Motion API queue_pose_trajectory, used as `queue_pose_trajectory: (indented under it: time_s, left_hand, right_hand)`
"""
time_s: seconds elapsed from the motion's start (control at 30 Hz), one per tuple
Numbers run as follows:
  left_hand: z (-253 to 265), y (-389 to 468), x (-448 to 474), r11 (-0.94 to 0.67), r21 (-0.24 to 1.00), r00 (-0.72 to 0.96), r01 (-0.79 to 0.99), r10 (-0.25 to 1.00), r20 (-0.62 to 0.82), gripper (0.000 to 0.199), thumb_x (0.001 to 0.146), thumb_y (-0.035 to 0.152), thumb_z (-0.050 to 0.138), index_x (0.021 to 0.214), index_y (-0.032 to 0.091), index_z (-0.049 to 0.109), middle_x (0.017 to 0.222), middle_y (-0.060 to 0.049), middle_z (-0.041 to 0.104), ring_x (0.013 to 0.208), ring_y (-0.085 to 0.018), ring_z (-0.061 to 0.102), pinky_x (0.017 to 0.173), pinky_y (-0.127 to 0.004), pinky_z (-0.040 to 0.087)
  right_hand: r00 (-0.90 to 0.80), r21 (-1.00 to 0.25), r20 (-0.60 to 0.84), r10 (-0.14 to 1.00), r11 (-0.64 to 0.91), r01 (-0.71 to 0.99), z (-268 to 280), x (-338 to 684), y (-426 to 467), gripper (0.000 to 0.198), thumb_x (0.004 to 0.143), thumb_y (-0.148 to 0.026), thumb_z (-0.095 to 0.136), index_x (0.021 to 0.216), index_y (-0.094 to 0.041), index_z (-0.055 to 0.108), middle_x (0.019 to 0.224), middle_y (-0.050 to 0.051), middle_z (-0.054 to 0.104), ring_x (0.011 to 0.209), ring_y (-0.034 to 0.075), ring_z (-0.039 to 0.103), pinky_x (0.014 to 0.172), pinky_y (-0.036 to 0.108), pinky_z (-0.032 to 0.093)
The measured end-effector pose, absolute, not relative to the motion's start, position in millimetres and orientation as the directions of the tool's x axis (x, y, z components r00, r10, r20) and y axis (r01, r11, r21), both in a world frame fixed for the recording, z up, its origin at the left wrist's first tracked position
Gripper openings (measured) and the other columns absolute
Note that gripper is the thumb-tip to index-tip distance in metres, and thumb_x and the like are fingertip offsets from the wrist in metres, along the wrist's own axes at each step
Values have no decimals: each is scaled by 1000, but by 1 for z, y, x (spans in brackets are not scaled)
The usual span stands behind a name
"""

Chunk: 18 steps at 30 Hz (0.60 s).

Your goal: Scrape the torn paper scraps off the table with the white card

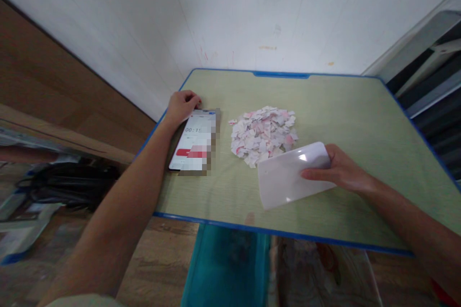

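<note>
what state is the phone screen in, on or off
On: the smartphone screen is lit, showing timer-like digits and a red button.

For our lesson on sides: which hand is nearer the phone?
Left. The left hand is beside the phone, at its top end; the right hand is farther right, past the paper scraps.

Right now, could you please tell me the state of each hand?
Left hand: curled near the phone; whether it holds anything cannot be told.
Right hand: closed, holding the glossy white piece.
</note>
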<state>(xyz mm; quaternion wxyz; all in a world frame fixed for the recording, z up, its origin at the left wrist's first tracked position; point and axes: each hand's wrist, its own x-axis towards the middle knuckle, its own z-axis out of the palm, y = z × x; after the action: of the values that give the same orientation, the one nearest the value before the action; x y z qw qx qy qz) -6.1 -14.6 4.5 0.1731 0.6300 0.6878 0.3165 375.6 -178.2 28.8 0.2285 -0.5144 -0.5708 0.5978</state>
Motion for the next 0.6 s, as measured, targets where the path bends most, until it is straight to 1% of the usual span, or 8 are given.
queue_pose_trajectory:
  time_s: [0.17,0.3,0.5,0.6]
  left_hand:
    - [4,-14,-6,-11,654,-138,756,975,175,12,76,22,54,67,19,60,61,-4,57,62,-17,54,58,-28,37]
    - [6,-15,-5,-5,647,-142,763,974,175,12,76,22,54,65,20,59,60,-3,56,61,-17,52,58,-28,36]
    - [7,-17,-4,-12,647,-138,762,974,181,11,75,23,54,66,20,59,60,-3,57,61,-17,52,57,-27,36]
    - [5,-15,-6,-15,642,-136,766,973,185,11,76,24,54,67,20,60,61,-4,58,61,-17,53,56,-27,36]
  right_hand:
    - [-433,-903,-387,814,-239,356,27,367,-184,34,65,-44,85,80,-15,77,72,4,74,58,16,64,54,25,51]
    - [-474,-907,-393,788,-248,340,26,362,-188,36,65,-45,84,84,-15,78,76,4,76,61,16,66,55,25,53]
    - [-370,-923,-369,853,-292,250,27,371,-184,33,60,-40,88,80,-15,76,75,4,76,62,17,68,59,26,56]
    - [-359,-919,-374,855,-289,269,27,377,-180,31,58,-38,89,73,-16,75,70,4,75,58,16,67,56,25,54]
